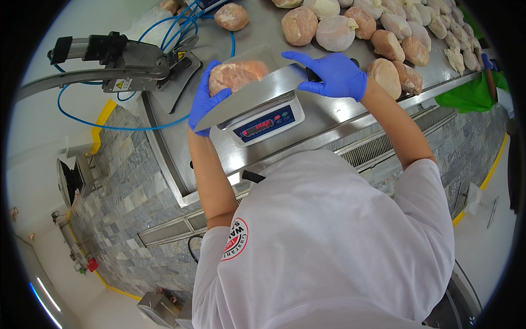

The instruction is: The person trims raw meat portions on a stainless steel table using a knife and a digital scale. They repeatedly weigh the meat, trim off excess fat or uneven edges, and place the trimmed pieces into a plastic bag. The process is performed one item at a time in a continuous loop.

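Observation:
My left hand, in a blue glove, is closed around the left side of a pinkish lump of raw meat. The lump's right end is blurred. In front of it slants a broad steel blade, which looks like a large knife. My right hand, also gloved in blue, grips its black handle, with the thumb stretched out to the left. Below the blade, a white digital scale with a lit red display stands on the steel table. The blade hides most of its top.
Many pale and pinkish meat lumps cover the table's far right. One more lump lies at the far left. A metal machine with black parts stands left, among blue hoses. At right, another person's gloved hand shows beside a green apron.

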Demonstrator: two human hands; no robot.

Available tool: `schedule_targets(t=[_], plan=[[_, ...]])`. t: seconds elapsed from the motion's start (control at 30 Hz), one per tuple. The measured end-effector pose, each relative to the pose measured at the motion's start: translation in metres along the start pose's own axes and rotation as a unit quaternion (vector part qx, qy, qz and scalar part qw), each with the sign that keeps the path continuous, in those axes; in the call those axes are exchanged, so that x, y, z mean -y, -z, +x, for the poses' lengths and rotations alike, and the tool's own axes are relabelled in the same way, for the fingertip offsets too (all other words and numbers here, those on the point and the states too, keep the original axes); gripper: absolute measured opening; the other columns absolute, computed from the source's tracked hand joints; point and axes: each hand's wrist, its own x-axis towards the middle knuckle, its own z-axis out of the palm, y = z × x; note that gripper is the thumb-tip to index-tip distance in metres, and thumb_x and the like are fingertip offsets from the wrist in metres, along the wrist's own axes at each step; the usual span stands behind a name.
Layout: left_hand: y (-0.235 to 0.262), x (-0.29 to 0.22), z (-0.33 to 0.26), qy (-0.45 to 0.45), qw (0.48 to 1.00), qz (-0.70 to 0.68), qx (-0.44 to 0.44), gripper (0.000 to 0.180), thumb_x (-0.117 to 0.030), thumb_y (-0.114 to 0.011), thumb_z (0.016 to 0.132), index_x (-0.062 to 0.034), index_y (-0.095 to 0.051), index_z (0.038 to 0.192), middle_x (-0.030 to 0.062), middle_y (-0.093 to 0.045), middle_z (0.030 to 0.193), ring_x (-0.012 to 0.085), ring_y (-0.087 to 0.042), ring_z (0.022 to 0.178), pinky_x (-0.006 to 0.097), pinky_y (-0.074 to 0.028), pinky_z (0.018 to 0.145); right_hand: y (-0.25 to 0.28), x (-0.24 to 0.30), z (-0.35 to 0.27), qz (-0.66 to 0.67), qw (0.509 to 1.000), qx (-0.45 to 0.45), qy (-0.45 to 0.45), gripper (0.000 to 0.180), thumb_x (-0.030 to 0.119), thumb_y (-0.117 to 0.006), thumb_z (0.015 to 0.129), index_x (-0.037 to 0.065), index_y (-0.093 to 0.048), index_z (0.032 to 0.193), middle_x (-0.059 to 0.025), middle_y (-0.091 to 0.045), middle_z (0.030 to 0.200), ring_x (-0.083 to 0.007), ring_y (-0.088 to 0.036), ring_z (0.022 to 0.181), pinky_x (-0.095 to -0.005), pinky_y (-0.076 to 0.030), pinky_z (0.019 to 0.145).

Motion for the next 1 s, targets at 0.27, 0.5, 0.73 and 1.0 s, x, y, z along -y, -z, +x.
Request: schedule_targets(t=[0.27,0.5,0.73,1.0], plan=[[0.007,0.001,0.008,0.016,1.000,0.013,0.017,0.094,-0.034,-0.084,0.072,-0.0016,-0.037,0.146,0.0104,-0.047,0.142,0.0242,-0.046,0.131,0.035,-0.036,0.111,0.000,0.027,0.032,-0.062,0.997,0.047,0.003,0.071,0.052,-0.058,0.088,0.027,-0.033,0.150,-0.0059,-0.068,0.073,-0.0273,-0.065,0.062,-0.0363,-0.053,0.061],[0.005,-0.006,0.010,0.004,0.999,0.007,0.032,0.097,-0.038,-0.084,0.072,0.0000,-0.036,0.147,0.0121,-0.047,0.141,0.0235,-0.046,0.131,0.035,-0.036,0.111,0.005,0.030,0.045,-0.027,0.997,0.057,0.043,0.070,0.052,-0.057,0.088,0.030,-0.033,0.150,-0.0057,-0.068,0.074,-0.0265,-0.065,0.061,-0.0357,-0.053,0.059],[0.009,-0.006,0.013,0.030,0.999,0.011,0.033,0.083,-0.030,-0.076,0.082,-0.0004,-0.034,0.148,0.0118,-0.043,0.146,0.0235,-0.041,0.136,0.036,-0.032,0.114,0.006,0.026,0.053,-0.032,0.996,0.067,0.051,0.069,0.059,-0.053,0.089,0.034,-0.031,0.150,-0.0079,-0.067,0.073,-0.0272,-0.066,0.062,-0.0369,-0.052,0.059],[0.017,0.000,0.021,0.054,0.998,-0.038,0.003,0.086,-0.016,-0.079,0.077,-0.0025,-0.034,0.148,0.0123,-0.042,0.147,0.0237,-0.043,0.135,0.036,-0.033,0.114,-0.010,0.048,0.069,-0.018,0.998,0.037,0.045,0.068,0.059,-0.051,0.090,0.032,-0.032,0.149,-0.0121,-0.068,0.078,-0.0322,-0.066,0.066,-0.0404,-0.052,0.060]])
